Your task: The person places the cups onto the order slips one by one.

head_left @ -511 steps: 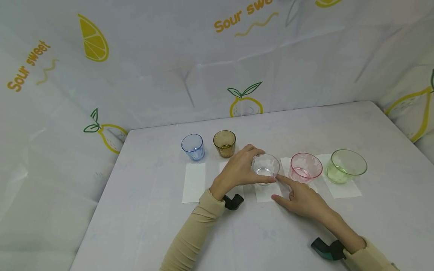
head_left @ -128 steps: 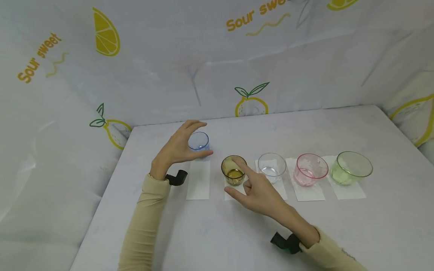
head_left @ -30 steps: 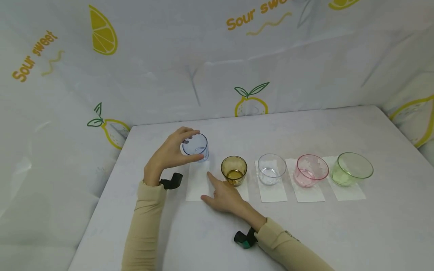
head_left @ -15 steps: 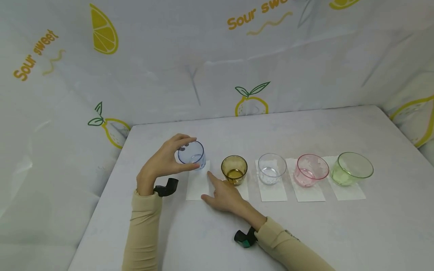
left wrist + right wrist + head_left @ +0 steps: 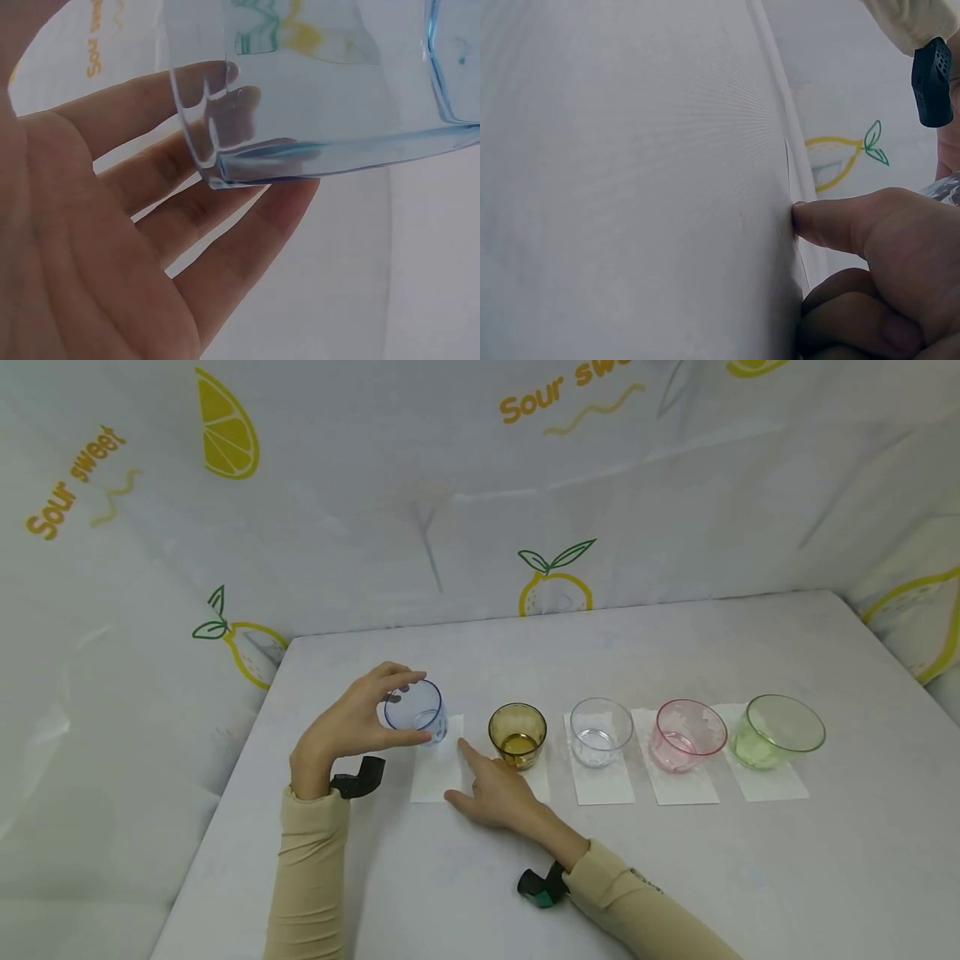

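My left hand (image 5: pixel 348 727) grips a clear blue glass (image 5: pixel 433 720), thumb on the near side and fingers on the far side. The glass looks raised over the back left corner of the leftmost white paper strip (image 5: pixel 435 777). In the left wrist view the blue glass (image 5: pixel 337 159) shows its base, with fingers (image 5: pixel 247 247) spread along it. My right hand (image 5: pixel 495 795) rests by that strip, index finger and thumb stretched to its right edge, other fingers bent under. In the right wrist view the right thumb (image 5: pixel 829 223) touches the white surface.
To the right stand an amber glass (image 5: pixel 517 727), a clear glass (image 5: pixel 602 727), a pink glass (image 5: pixel 688 731) and a green glass (image 5: pixel 776 731), each on its own paper strip. The amber one is just behind my right hand. A lemon-print cloth (image 5: pixel 375 527) hangs behind the table.
The left hand has taken hold of the blue glass and brought it nearer and leftward. Before that, the right hand shifted left from the amber glass; it is still now.
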`<state>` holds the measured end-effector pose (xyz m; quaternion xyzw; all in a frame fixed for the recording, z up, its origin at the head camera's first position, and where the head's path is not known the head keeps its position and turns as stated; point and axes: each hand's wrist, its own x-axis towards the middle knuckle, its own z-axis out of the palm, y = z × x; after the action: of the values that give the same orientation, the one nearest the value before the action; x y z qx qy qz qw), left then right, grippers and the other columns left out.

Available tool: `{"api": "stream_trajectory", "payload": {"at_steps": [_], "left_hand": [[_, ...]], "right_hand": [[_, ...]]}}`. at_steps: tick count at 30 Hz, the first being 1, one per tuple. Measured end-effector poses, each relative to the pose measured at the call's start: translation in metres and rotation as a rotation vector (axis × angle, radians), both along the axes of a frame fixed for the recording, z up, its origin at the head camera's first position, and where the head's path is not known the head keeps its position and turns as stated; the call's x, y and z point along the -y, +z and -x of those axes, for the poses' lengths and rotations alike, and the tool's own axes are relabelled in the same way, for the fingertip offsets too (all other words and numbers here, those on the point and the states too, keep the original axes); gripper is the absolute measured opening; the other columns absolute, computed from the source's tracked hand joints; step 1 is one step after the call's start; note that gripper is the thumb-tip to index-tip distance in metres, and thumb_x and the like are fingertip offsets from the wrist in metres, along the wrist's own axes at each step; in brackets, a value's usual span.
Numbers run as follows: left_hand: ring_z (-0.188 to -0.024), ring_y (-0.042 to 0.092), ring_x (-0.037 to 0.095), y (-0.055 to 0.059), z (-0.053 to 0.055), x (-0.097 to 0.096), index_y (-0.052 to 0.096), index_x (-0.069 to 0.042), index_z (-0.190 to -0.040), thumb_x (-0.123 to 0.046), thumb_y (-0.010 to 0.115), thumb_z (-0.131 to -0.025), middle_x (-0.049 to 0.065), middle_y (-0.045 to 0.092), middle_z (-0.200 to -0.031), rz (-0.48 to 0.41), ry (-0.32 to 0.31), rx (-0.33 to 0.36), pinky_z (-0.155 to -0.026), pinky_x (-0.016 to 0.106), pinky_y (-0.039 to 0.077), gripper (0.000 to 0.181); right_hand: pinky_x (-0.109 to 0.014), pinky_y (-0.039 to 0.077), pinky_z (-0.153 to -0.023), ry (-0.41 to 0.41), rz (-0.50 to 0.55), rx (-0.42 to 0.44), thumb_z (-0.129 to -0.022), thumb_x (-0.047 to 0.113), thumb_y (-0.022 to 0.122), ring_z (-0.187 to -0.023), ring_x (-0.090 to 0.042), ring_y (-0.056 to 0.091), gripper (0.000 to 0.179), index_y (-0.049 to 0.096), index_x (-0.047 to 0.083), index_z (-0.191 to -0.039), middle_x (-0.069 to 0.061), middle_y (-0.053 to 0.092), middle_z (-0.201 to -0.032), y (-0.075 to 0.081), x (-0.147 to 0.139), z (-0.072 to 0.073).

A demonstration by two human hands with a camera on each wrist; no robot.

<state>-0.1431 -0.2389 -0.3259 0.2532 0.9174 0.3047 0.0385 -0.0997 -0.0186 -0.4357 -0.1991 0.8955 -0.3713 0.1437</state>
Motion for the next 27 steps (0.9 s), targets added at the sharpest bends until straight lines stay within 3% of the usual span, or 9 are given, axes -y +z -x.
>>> {"api": "stream_trajectory", "payload": {"at_steps": [10,27], "left_hand": [[-0.120,0.060,0.036,-0.002,0.001,-0.004,0.058,-0.002,-0.139,-0.025,0.091,-0.075,0.017,0.058,-0.136,0.030,-0.025,0.080,-0.100,0.049,0.053,0.076],[-0.122,0.059,0.035,-0.012,0.004,-0.009,0.060,-0.003,-0.135,-0.027,0.093,-0.073,0.015,0.059,-0.133,0.122,-0.040,0.117,-0.102,0.050,0.052,0.075]], "right_hand": [[-0.032,0.054,-0.067,-0.003,-0.010,0.010,-0.091,0.031,0.075,-0.072,-0.016,0.067,0.080,0.039,-0.002,-0.154,-0.008,0.072,-0.080,0.001,0.001,0.000],[-0.028,0.049,-0.061,0.003,0.007,-0.011,-0.091,0.030,0.075,-0.065,-0.012,0.061,0.079,0.040,-0.003,-0.154,-0.005,0.067,-0.070,0.001,0.000,0.001]]}}
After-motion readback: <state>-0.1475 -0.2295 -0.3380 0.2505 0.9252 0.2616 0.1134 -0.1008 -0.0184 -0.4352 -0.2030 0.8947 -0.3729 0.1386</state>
